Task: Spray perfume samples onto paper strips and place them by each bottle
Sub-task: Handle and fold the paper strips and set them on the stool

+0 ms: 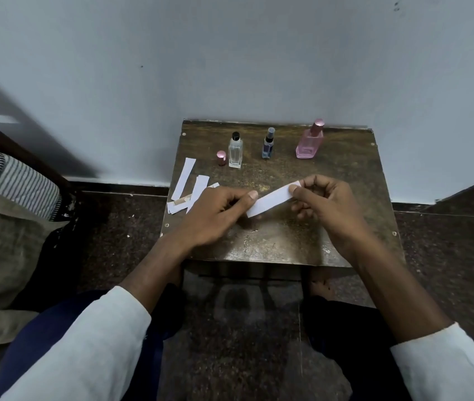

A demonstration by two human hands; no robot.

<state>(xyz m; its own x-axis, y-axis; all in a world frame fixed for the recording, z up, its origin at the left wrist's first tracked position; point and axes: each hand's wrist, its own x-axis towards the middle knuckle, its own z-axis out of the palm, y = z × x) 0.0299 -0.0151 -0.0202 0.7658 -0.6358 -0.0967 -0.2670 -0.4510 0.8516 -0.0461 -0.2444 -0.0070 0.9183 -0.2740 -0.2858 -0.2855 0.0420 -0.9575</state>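
A white paper strip (272,199) is pinched at both ends by the left hand (218,208) and right hand (321,202), above the worn brown table (287,241). If sprayed before one hand is freed, fingers could be wetted; the uncapped clear glass bottle (235,150) might be toppled.

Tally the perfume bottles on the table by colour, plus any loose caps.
Clear glass bottle with black cap: 1
Blue slim bottle with grey sprayer: 1
Pink square glass bottle with pink cap: 1
Loose pink cap: 1
Total: 4
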